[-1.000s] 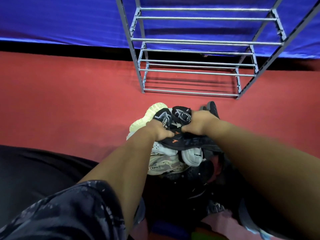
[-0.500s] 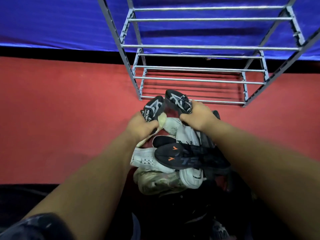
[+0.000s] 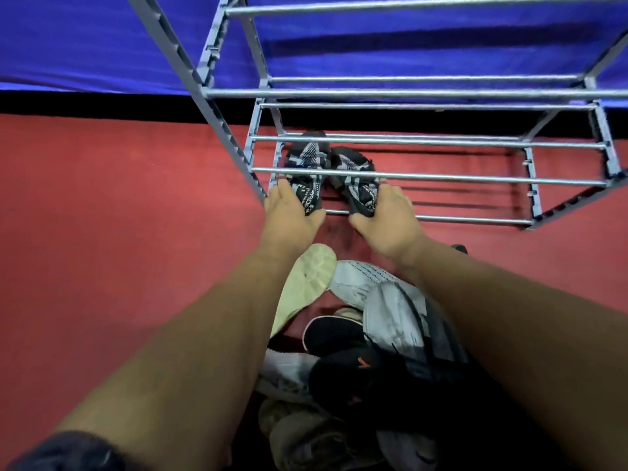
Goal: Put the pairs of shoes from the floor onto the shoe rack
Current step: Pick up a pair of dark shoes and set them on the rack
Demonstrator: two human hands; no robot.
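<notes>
Indoor space with makeshift look; not plainly home or shop. Floor is red carpet [image 3: 119,215] across whole view. Behind it, glossy blue sheet [image 3: 85,39], creased, hangs as backdrop. Black band [image 3: 102,102] runs along its foot where it meets carpet. Grey metal shoe rack [image 3: 441,177] with open tube tiers stands on carpet close to sheet. Black patterned pair [image 3: 307,161] sits at left end of lowest tier. Heap of shoes [image 3: 390,311], white, grey and black mixed, lies loose on carpet before rack's front edge. Possibly staged set or tented room; wide-angle view too narrow to settle.
</notes>
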